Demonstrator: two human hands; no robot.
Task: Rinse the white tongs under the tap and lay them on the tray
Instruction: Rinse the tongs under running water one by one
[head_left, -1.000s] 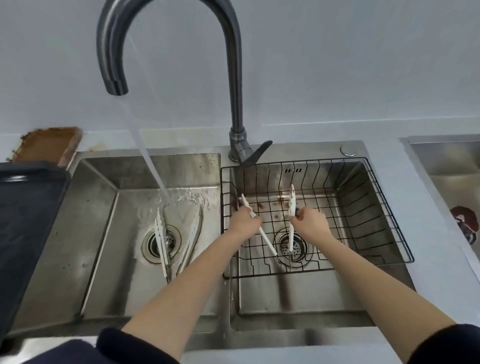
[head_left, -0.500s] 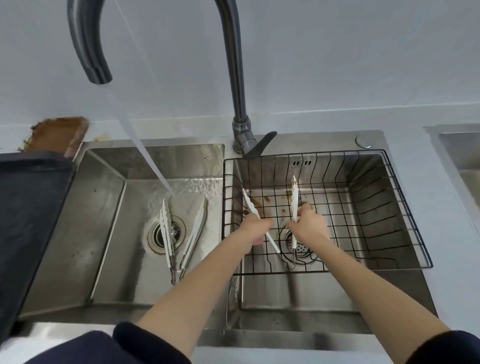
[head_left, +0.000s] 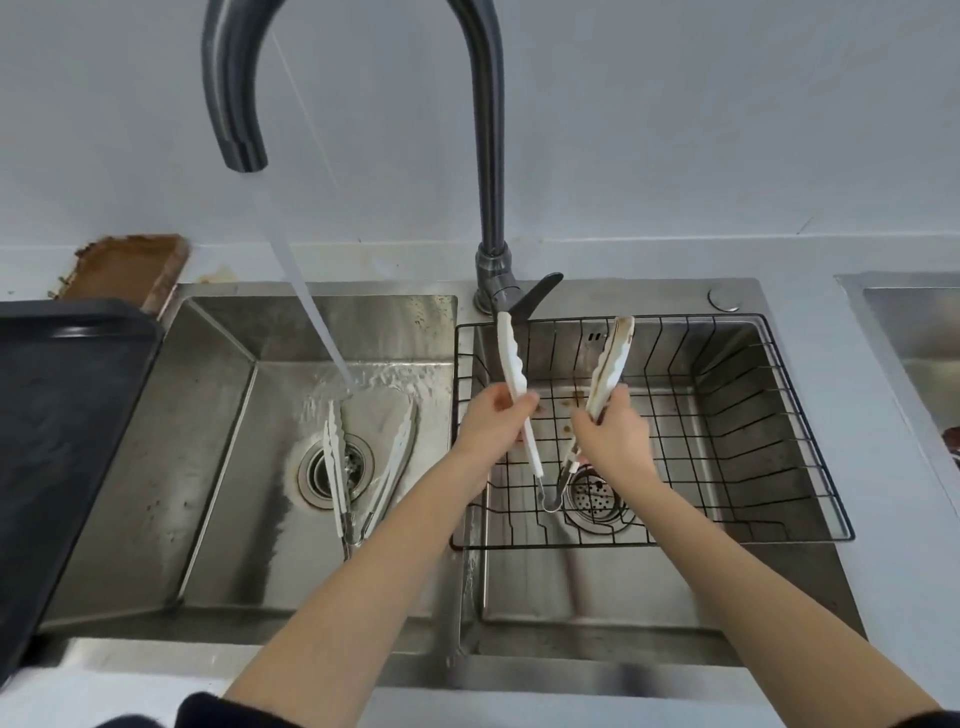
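Fingers of both hands, left hand (head_left: 496, 423) & right hand (head_left: 613, 441), grip white scalloped plastic tongs (head_left: 511, 358) over right basin; pre-rinse, next swing left under tap stream (head_left: 311, 312).

Right basin filled by black wire basket (head_left: 727, 415); both hands and held white tongs (head_left: 511, 364) sit over it, tips spread up near tap lever (head_left: 535, 296). Tap neck (head_left: 488, 156) rises between the basins. Left basin (head_left: 218, 415): second tongs (head_left: 363, 467) lie across drain, water stream (head_left: 311, 312) falls at the back. Dark tray (head_left: 62, 415) at far left, its surface bare, open above.
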